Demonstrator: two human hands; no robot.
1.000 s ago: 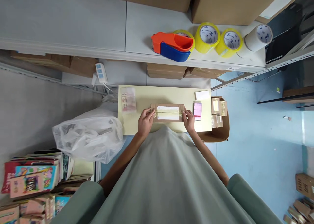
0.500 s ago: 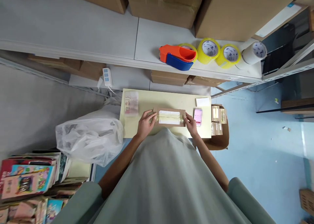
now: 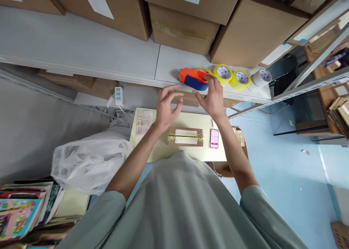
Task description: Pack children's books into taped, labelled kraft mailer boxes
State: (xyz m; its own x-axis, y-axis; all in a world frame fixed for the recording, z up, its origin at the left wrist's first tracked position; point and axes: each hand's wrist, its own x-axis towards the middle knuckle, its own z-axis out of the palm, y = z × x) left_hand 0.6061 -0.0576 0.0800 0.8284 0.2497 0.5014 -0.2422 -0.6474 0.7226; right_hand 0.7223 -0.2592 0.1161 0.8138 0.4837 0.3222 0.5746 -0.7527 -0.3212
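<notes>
A small taped cardboard box (image 3: 185,141) with a white label lies on the pale yellow table (image 3: 160,152), untouched. Above the table, left of the tape dispenser, my left hand (image 3: 168,109) is raised with its fingers apart and nothing in it. My right hand (image 3: 212,98) is up at the shelf edge, fingers spread, its fingertips in front of the right end of the orange and blue tape dispenser (image 3: 192,78). Whether they touch it I cannot tell. A phone (image 3: 214,138) with a lit pink screen rests right of the box.
Yellow tape rolls (image 3: 223,73) and a white roll (image 3: 262,77) stand on the shelf (image 3: 122,45), with large cartons (image 3: 253,31) behind. A plastic bag (image 3: 91,158) sits left of the table, an open carton (image 3: 225,168) right. A power strip (image 3: 119,96) hangs at the lower shelf.
Both hands have let go of the small box and moved up and forward towards the shelf. The view has tilted up, showing more of the cartons.
</notes>
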